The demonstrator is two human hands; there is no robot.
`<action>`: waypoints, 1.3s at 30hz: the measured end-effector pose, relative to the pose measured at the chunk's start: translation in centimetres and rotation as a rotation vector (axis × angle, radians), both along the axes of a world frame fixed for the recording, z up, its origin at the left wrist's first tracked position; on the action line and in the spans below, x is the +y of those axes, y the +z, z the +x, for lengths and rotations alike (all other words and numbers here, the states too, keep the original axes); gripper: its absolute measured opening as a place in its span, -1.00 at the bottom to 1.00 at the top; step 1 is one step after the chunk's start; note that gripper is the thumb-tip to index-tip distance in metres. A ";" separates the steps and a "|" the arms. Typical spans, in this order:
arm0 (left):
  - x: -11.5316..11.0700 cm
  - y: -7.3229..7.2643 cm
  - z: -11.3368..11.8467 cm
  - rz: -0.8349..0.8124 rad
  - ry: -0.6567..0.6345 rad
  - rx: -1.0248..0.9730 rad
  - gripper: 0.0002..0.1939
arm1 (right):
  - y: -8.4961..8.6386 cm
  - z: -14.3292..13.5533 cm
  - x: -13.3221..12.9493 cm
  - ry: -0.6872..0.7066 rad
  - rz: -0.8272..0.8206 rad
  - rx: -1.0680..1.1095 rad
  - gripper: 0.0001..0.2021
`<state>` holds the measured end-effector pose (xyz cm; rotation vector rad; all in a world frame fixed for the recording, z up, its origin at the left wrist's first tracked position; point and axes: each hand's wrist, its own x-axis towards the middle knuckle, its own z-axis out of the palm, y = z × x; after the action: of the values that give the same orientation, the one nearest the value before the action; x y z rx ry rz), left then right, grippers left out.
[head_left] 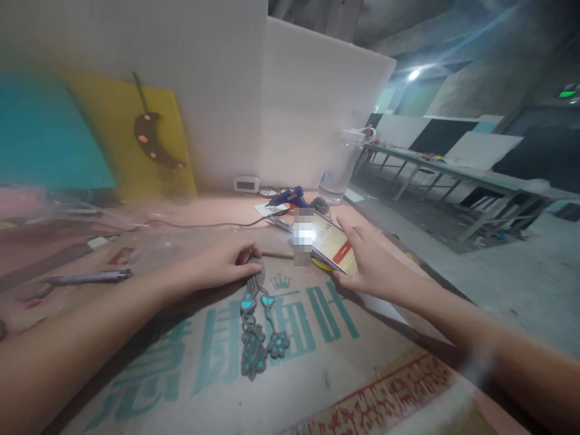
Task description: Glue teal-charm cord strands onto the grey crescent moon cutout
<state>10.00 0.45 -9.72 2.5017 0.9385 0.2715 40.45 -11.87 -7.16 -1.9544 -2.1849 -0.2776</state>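
My left hand (226, 263) pinches the top of a grey hanging ornament (254, 347) between thumb and fingers. Its strands, with turquoise hearts and flower shapes, lie over the printed cardboard. To the right, my right hand (369, 260) is closed around the edge of a smartphone (335, 244), its lit screen tilted up toward me. A bright glare and a pixelated patch hide the phone's left part. Behind the phone lies a blue glue gun (287, 196) with a dark cord running left. A thin brown stick (276, 255) lies between my hands.
Cardboard (181, 374) with green lettering covers the pink table. A pen (90, 277) lies at the left. Along the white partition (312, 109) stand a small white digital clock (246, 183), a clear container (335, 175) and a yellow card (158, 139) bearing a brown crescent.
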 end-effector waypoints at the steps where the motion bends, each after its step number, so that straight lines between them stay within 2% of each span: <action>1: 0.0 -0.1 0.0 0.002 0.000 0.002 -0.61 | 0.0 -0.3 -0.2 0.020 0.041 -0.007 0.00; 7: 0.0 0.1 0.1 0.005 0.004 0.014 -0.59 | 0.3 -0.9 -0.8 0.139 0.199 -0.004 -0.01; 17: -0.4 0.6 0.3 -0.012 0.021 0.027 -0.59 | 0.0 0.2 -0.1 0.140 0.224 -0.051 0.01; 26: -0.2 0.2 0.2 -0.010 0.009 0.002 -0.60 | -0.4 0.8 0.3 0.166 0.241 -0.072 -0.01; 34: -0.1 0.1 0.1 0.006 0.002 -0.011 -0.59 | -0.7 2.3 1.3 0.148 0.236 -0.092 0.04; 39: 0.0 0.0 0.1 0.000 -0.007 0.011 -0.61 | -1.1 4.8 2.9 -0.015 0.158 -0.045 0.01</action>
<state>10.09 0.44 -9.70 2.5085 0.9337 0.2556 45.29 -8.94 -8.24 -1.8970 -2.1057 -0.4850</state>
